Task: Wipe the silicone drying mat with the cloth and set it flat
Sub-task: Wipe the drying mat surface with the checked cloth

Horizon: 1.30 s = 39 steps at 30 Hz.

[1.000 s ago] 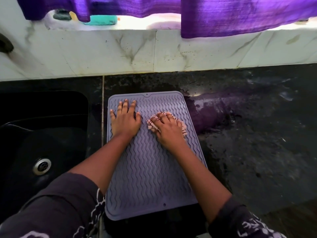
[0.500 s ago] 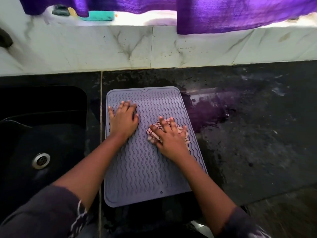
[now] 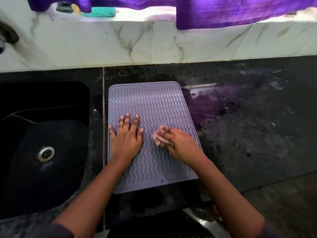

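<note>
— Sink (image 3: pixel 25 169) first: what is in it?
— Nothing that I can make out. It is a dark basin sunk into the surface at the left, with a round metal drain (image 3: pixel 46 154) in its floor. A bit of tap (image 3: pixel 6 37) shows at the far left edge, above it.

— And the mat?
— Lavender silicone drying mat (image 3: pixel 151 107), wavy-ribbed, lying flat on the black surface (image 3: pixel 257 143) just right of the sink, its near end reaching close to the front edge.

— Hands?
— Left hand (image 3: pixel 126 140) lies palm down on the mat's left half, fingers spread and flat, holding nothing. Right hand (image 3: pixel 183 145) is on the right half near the mat's edge, its grip curled over a crumpled pale cloth (image 3: pixel 158 137) and pressing it onto the ribs. Hand and cloth are blurred, so I cannot tell how the fingers lie on it.

— What else is around?
— A wet patch (image 3: pixel 211 103) glistens on the surface just beside the mat's right edge, tinted purple. Behind runs a white marble-veined backsplash (image 3: pixel 120 43). A purple curtain (image 3: pixel 231 11) hangs over the ledge above, and a teal object (image 3: pixel 101 12) with something dark beside it sits on that ledge at the left; both are half hidden by the curtain.

— Anything in the way?
— Both forearms cross the mat's near end.
</note>
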Tool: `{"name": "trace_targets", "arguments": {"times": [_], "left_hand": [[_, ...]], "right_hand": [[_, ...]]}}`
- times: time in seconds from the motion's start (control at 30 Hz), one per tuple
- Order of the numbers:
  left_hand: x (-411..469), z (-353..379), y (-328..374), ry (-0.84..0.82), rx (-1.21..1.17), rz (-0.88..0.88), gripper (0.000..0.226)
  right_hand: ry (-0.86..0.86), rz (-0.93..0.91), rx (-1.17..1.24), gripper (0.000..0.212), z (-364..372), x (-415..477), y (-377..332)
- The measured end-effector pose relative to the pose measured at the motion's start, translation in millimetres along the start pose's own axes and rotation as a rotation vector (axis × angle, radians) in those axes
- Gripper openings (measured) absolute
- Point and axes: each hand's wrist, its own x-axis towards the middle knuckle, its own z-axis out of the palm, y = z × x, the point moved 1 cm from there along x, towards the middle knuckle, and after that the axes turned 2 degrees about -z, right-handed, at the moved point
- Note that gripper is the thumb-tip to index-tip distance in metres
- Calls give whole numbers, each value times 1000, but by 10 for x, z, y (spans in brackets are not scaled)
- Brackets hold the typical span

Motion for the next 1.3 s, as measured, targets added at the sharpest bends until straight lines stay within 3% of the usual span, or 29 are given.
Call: {"name": "trace_targets", "arguments": {"times": [0.1, 0.27, 0.53, 0.63, 0.77, 0.9, 1.13, 1.3], "left_hand": [[-4, -3, 7, 11, -6, -7, 57], [-1, -29, 24, 14, -20, -17, 56], [-26, -46, 39, 27, -4, -26, 55], [-19, -42, 39, 27, -10, -20, 56], [2, -20, 29, 33, -16, -19, 56], [8, -5, 25, 46, -11, -25, 56], [20, 7, 18, 53, -9, -23, 56], [24, 5, 22, 52, -2, -21, 56]], "right_hand": [[7, 94, -124, 49, 108, 315, 44], [-44, 74, -176, 49, 232, 381, 121], [-54, -73, -158, 42, 230, -870, -214], [-121, -69, -123, 44, 149, -828, -188], [78, 91, -35, 48, 163, -407, -178], [8, 194, -169, 50, 396, -277, -237], [-6, 74, -295, 38, 273, -1102, -495], [49, 144, -77, 41, 172, -1014, -395]]}}
